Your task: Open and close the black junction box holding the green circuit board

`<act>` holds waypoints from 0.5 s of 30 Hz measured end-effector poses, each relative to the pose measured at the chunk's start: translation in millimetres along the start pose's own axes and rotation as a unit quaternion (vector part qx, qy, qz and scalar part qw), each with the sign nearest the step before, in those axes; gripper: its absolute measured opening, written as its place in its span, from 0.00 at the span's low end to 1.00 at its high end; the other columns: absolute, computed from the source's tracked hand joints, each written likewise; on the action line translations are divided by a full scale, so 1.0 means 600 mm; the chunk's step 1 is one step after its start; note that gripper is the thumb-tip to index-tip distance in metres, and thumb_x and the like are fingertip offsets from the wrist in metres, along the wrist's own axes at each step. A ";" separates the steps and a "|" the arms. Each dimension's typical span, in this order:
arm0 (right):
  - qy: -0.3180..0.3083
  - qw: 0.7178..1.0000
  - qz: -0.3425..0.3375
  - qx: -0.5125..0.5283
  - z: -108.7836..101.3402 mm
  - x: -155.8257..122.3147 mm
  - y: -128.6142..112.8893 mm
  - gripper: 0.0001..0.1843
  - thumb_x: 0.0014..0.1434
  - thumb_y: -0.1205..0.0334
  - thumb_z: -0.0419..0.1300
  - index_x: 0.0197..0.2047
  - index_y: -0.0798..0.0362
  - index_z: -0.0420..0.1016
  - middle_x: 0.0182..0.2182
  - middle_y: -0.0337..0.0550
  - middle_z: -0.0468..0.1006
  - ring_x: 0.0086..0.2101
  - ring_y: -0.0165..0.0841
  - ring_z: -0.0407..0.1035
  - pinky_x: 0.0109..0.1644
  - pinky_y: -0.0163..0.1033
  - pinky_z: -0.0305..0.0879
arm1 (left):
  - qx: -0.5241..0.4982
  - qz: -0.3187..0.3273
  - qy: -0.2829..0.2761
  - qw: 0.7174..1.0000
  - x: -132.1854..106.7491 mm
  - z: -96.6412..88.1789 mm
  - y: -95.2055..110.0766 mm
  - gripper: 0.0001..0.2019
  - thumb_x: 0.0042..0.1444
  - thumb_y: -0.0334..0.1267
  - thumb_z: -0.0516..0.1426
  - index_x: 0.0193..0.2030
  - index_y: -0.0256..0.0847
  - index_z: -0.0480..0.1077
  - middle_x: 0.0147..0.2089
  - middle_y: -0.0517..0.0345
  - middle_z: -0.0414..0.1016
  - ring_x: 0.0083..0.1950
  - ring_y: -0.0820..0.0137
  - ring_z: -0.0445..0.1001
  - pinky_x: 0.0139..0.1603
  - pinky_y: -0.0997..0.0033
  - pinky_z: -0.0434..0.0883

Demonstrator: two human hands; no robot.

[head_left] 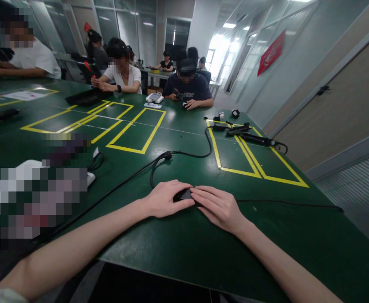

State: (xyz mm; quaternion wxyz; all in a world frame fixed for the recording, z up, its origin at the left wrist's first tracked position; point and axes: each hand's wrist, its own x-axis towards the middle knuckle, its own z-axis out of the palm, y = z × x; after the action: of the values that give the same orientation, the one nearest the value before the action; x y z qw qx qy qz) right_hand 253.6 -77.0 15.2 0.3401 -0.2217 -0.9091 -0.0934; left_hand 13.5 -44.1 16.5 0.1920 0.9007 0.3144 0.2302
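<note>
On the green table (pixel 134 235), a black power adapter (pixel 184 194) lies between my two hands, mostly covered by them. My left hand (pixel 165 198) wraps round its left end, with the thumb along the near side. Over its right end are the fingers of my right hand (pixel 217 206), pressed together, their tips close to my left fingertips. A thin black cable (pixel 285 203) runs from beneath my right hand toward the table's right edge. Beyond my left hand, a black plug (pixel 168 155) lies where cables meet, one looping down behind that hand.
Yellow tape rectangles (pixel 144 150) mark the tabletop. Black tool-like parts with a cord (pixel 256 139) lie at the right. A white device (pixel 17 179), partly blurred, sits at the left. A black tray (pixel 88 97) is farther back. Several people sit across the table.
</note>
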 end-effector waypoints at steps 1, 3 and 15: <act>-0.006 1.000 -0.004 -0.007 0.000 -0.001 0.000 0.23 0.69 0.71 0.57 0.66 0.52 0.70 0.51 0.52 0.85 0.52 0.42 0.80 0.53 0.49 0.81 | -0.010 -0.017 -0.007 1.000 0.000 0.001 0.000 0.21 0.70 0.55 0.55 0.56 0.40 0.75 0.48 0.51 0.82 0.47 0.61 0.80 0.49 0.63 0.74; -0.021 1.000 -0.002 -0.016 0.000 -0.003 0.002 0.21 0.69 0.70 0.57 0.63 0.51 0.72 0.52 0.52 0.84 0.52 0.42 0.80 0.53 0.49 0.81 | -0.024 -0.034 -0.014 0.999 0.001 0.003 -0.002 0.18 0.70 0.54 0.56 0.50 0.41 0.77 0.44 0.54 0.82 0.45 0.62 0.80 0.45 0.65 0.73; -0.087 0.977 0.187 0.048 0.002 -0.009 0.013 0.16 0.65 0.57 0.64 0.55 0.51 0.76 0.41 0.48 0.86 0.37 0.40 0.82 0.41 0.40 0.77 | 0.081 0.061 0.087 0.991 0.001 0.004 -0.014 0.15 0.66 0.51 0.62 0.47 0.40 0.72 0.41 0.53 0.76 0.45 0.61 0.74 0.48 0.61 0.69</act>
State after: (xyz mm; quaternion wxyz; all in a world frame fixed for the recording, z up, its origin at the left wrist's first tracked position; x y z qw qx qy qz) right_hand 260.1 -71.7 11.1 0.2813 -0.3788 -0.8810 0.0359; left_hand 11.6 -38.2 10.6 0.0756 0.9073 0.2922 0.2927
